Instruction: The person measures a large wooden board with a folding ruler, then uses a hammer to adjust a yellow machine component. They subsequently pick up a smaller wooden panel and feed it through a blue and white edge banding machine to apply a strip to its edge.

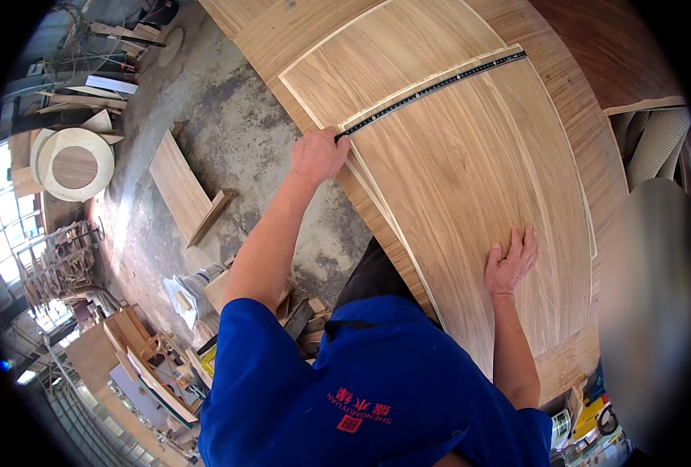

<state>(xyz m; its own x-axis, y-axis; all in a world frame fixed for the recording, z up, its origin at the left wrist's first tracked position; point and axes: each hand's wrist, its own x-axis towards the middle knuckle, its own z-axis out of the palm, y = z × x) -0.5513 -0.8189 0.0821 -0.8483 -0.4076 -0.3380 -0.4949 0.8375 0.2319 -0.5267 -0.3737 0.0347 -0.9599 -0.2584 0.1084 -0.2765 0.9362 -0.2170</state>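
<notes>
A long black ruler (439, 84) with white markings lies slantwise across pale wood-grain panels on the bench. Its near left end is in my left hand (319, 156), whose fingers are closed at the panel edge. Under the ruler's right side spreads a large wooden panel (454, 171) with a light border strip, its right side curved. Beyond the ruler is another light-edged panel (392, 54). My right hand (512, 263) rests flat on the large panel, fingers stretched out and holding nothing.
The panels lie on a wider wooden bench top (587, 148). A loose board (180, 185) lies on the stained concrete floor (244, 132) to the left. Round wooden pieces (96, 167) and stacked offcuts stand farther left. Ribbed hoses (657, 144) are at the right.
</notes>
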